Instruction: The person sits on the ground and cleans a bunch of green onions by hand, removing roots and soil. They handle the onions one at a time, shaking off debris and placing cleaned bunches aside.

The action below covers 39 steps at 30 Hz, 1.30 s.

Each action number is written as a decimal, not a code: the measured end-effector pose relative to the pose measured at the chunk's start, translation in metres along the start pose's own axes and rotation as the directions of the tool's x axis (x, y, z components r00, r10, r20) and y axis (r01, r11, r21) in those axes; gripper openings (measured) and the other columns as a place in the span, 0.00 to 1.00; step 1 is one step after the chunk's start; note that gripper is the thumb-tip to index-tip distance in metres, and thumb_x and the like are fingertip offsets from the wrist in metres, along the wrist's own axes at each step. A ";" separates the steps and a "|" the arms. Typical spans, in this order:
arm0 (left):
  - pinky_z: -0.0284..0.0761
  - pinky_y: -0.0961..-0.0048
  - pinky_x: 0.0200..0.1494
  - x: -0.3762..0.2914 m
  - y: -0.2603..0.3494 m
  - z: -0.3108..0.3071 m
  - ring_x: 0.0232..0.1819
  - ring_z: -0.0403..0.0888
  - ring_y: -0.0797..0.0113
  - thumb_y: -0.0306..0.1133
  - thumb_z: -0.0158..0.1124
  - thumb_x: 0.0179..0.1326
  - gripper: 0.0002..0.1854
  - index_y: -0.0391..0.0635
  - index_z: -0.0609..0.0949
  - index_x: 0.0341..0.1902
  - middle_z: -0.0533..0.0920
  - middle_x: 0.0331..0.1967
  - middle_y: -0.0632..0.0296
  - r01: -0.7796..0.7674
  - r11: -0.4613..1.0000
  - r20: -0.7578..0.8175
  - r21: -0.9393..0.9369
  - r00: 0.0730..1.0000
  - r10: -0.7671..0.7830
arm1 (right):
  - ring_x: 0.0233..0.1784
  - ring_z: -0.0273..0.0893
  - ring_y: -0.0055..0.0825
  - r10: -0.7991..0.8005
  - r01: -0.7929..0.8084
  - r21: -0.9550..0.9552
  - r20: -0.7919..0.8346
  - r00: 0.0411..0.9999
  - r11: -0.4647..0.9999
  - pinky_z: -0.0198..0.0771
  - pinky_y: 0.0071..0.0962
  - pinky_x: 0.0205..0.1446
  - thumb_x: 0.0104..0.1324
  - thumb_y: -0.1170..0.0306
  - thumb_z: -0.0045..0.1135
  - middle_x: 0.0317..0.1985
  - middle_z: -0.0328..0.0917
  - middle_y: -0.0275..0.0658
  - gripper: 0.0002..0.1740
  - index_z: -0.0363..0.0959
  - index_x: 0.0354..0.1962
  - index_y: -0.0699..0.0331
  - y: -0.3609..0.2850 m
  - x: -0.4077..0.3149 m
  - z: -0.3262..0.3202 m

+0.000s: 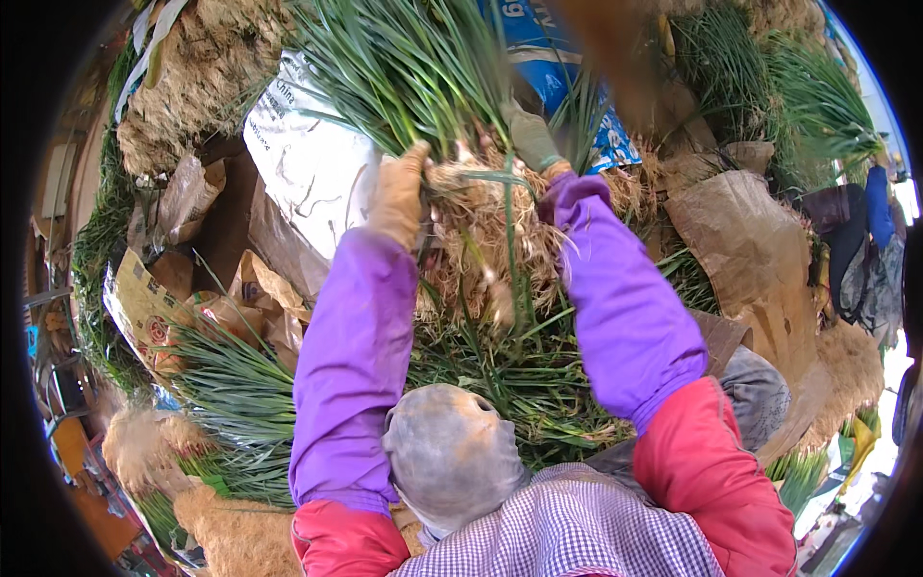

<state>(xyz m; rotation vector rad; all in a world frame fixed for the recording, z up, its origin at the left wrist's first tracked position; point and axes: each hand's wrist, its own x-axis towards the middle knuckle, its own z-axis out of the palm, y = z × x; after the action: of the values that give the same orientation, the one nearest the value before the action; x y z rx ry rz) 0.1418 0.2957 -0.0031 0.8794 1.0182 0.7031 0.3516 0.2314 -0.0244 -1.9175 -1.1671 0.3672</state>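
Note:
A big bunch of green garlic (404, 79) lies before me, its long leaves pointing away and its tangled, pale brown roots (483, 238) hanging towards me. My left hand (398, 193), in a tan glove, grips the bunch on its left side near the stem bases. In a greenish glove, my right hand (535, 141) holds the opposite side; its fingers are partly hidden by leaves and roots. A leaf crosses over the roots between both hands. Beneath the bunch is a white printed sack (310, 144), partly covered by leaves.
Loose leaves and trimmings (519, 389) lie in front of my grey-covered knee (454, 447). More garlic greens (238, 389) are at the left. A blue printed bag (555, 72) sits beyond my right hand, and brown sacking (750, 252) at the right. Another person's blue sleeve (880, 205) shows at far right.

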 end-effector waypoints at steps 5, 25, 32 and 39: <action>0.75 0.76 0.28 0.025 -0.037 -0.027 0.22 0.76 0.73 0.25 0.68 0.55 0.05 0.35 0.81 0.30 0.79 0.21 0.63 0.006 0.998 0.140 -0.056 0.990 0.002 | 0.41 0.77 0.33 0.470 -0.308 -0.459 0.296 0.832 0.834 0.70 0.33 0.46 0.65 0.47 0.44 0.39 0.79 0.44 0.28 0.77 0.46 0.61 -0.016 -0.005 -0.067; 0.66 0.86 0.30 -0.175 0.020 -0.061 0.25 0.68 0.84 0.34 0.59 0.64 0.14 0.43 0.83 0.49 0.78 0.29 0.74 -0.085 0.968 0.183 0.236 0.982 0.041 | 0.30 0.75 0.21 0.181 -0.272 0.577 0.212 0.960 0.770 0.70 0.19 0.35 0.59 0.70 0.61 0.28 0.80 0.37 0.12 0.78 0.34 0.72 -0.140 -0.156 -0.073; 0.60 0.88 0.20 -0.172 -0.016 -0.072 0.20 0.67 0.85 0.30 0.63 0.62 0.10 0.41 0.82 0.45 0.80 0.29 0.68 0.175 0.965 0.290 -0.196 0.950 -0.114 | 0.27 0.78 0.28 -0.254 0.319 -0.186 0.307 0.917 0.929 0.73 0.29 0.32 0.61 0.69 0.61 0.26 0.80 0.41 0.08 0.77 0.31 0.66 -0.174 -0.222 -0.030; 0.60 0.88 0.22 -0.177 -0.016 -0.079 0.22 0.68 0.85 0.31 0.63 0.60 0.12 0.43 0.82 0.46 0.81 0.31 0.71 0.160 0.938 0.230 -0.308 0.969 -0.089 | 0.25 0.69 0.12 0.122 -0.280 0.317 0.438 0.891 0.906 0.64 0.13 0.27 0.66 0.64 0.57 0.25 0.76 0.30 0.11 0.78 0.37 0.63 -0.156 -0.194 -0.033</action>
<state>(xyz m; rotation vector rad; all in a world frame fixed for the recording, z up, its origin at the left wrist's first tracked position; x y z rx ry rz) 0.0047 0.1639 0.0365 0.5816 0.7322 0.6309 0.1784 0.0859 0.0846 -1.6665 -1.0552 1.0755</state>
